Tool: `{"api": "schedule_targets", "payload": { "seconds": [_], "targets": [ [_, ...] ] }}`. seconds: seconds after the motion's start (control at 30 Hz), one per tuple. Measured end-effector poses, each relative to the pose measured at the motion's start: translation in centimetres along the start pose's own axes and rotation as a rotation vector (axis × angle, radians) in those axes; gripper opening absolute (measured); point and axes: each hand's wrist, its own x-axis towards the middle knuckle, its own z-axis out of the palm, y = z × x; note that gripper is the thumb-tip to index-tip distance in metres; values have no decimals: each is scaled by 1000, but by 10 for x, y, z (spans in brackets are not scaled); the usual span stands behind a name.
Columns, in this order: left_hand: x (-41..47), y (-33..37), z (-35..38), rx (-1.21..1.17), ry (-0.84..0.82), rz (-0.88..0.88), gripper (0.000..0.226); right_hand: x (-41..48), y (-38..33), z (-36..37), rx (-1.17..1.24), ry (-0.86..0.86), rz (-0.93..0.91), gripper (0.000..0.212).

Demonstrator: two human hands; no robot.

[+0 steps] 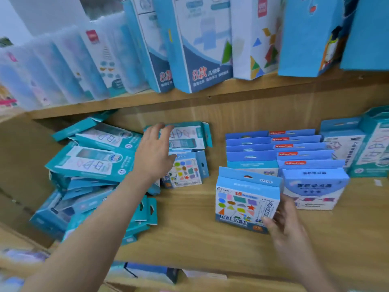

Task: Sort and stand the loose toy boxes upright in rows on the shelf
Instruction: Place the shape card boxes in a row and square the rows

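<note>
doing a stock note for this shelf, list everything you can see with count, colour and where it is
teal boxes: many, count unclear, teal and white, loose heap on the left of the middle shelf
leaning shape box: one, blue with coloured shapes, tilted beside the heap
upright blue boxes: two rows, blue, right of centre on the middle shelf
front shape box: one, blue and white with coloured shapes, front of the left row
tall teal boxes: at least two, teal and white, far right
upper boxes: a long row, blue and white, top shelf
shelf: one unit, tan wood
left hand: one, fingers spread over a teal box at the back
right hand: one, holds the front shape box at its lower right corner
</note>
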Motion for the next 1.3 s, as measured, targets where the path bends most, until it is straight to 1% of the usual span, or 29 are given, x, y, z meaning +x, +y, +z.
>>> {"api": "schedule_targets", "payload": {
  "seconds": [0.1, 0.2, 0.3, 0.37, 0.4, 0.47, 0.5, 0.53, 0.57, 0.6, 0.67, 0.7, 0.73, 0.8, 0.87, 0.9, 0.97, 1.03, 1.1, 1.17, 1.23, 1.3],
  "targets": [
    [19, -13, 8, 93, -130, 36, 84, 1, -4, 31, -18, 37, 29, 54],
    [30, -17, 10, 115, -172, 19, 79, 1, -7, 54, -29, 81, 51, 57],
    [39, -19, 8, 147, -163, 30, 53, 1, -8, 71, -45, 128, 67, 55],
    [37, -21, 8, 140, -168, 80, 39, -1, -8, 79, -55, 150, 85, 53],
    [32, -22, 5, 101, -133, 120, 33, -2, -9, 81, -57, 162, 89, 53],
    [16, -21, -5, -45, 22, 172, 19, -7, -13, 80, -66, 184, 74, 54],
    [6, -17, -14, -138, 98, 161, 17, -9, -16, 76, -69, 197, 58, 54],
    [-5, -12, -23, -228, 135, 125, 23, -11, -19, 70, -65, 212, 41, 53],
    [-17, -6, -29, -323, 111, 92, 27, -13, -21, 63, -57, 227, 25, 53],
    [-30, 1, -29, -414, 29, 51, 29, -15, -23, 54, -51, 242, 14, 53],
    [-55, 12, -17, -645, -249, -71, 44, -16, -27, 37, -77, 248, -10, 54],
    [-66, 16, -6, -776, -360, -132, 51, -16, -28, 29, -99, 238, -26, 55],
    [-74, 18, 4, -872, -421, -186, 54, -16, -28, 23, -117, 224, -30, 55],
    [-85, 18, 15, -1037, -427, -314, 50, -15, -25, 18, -139, 179, -15, 55],
    [-89, 18, 16, -1254, -376, -455, 39, -14, -17, 21, -163, 144, 12, 55],
    [-89, 19, 13, -1335, -340, -494, 36, -14, -11, 25, -180, 129, 25, 56],
    [-87, 18, 3, -1440, -263, -515, 34, -15, -1, 34, -194, 117, 36, 57],
    [-85, 16, -6, -1578, -220, -523, 31, -14, 5, 41, -195, 136, 28, 55],
    [-87, 17, -14, -1741, -231, -530, 30, -13, 6, 42, -198, 141, 20, 53],
    [-91, 20, -19, -1855, -261, -528, 32, -13, 5, 40, -209, 130, 4, 51],
    [-96, 26, -22, -1904, -280, -489, 41, -14, 2, 38, -221, 129, -7, 52],
    [-99, 33, -24, -1931, -288, -454, 46, -15, 0, 38, -212, 132, -13, 55]
  ]
}}
